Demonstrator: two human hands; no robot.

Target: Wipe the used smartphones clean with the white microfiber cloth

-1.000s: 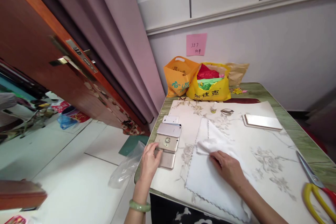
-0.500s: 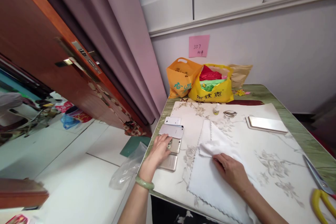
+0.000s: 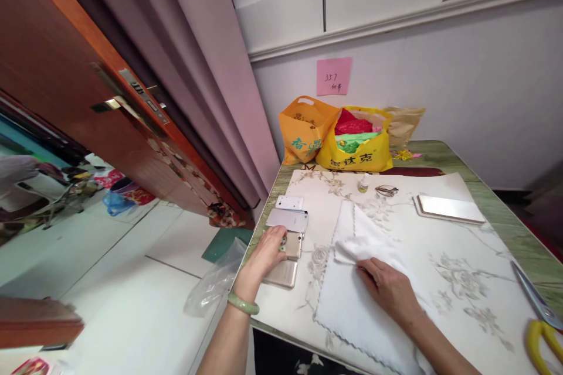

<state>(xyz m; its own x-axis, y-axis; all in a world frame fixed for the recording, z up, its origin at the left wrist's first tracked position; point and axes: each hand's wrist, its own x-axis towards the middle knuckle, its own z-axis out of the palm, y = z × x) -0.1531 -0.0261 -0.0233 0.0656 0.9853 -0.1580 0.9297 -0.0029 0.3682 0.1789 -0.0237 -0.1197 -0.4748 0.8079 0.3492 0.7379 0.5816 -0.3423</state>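
My left hand (image 3: 269,252), with a green bangle at the wrist, is closed over a gold phone (image 3: 294,245) at the table's left side. The fingers curl over its far edge, and the thumb lies along the near side. Another gold phone (image 3: 282,275) lies just below, partly under the hand. Beyond are a silver phone (image 3: 288,220) and a smaller white phone (image 3: 290,203), forming a column. In my right hand (image 3: 389,290) a folded corner of white cloth (image 3: 347,299) with a scalloped edge is pinched. The cloth lies partly folded over itself on the table.
On the flowered table mat (image 3: 466,246) are a small bottle (image 3: 363,184), glasses (image 3: 386,190) and a white flat box (image 3: 451,210). Yellow-handled scissors (image 3: 539,316) lie at right. An orange bag (image 3: 308,129) and a yellow bag (image 3: 358,155) stand at the back.
The fingers of my left hand have drawn in a little around the gold phone. My right hand and the cloth stay in place. The view has shifted very slightly.
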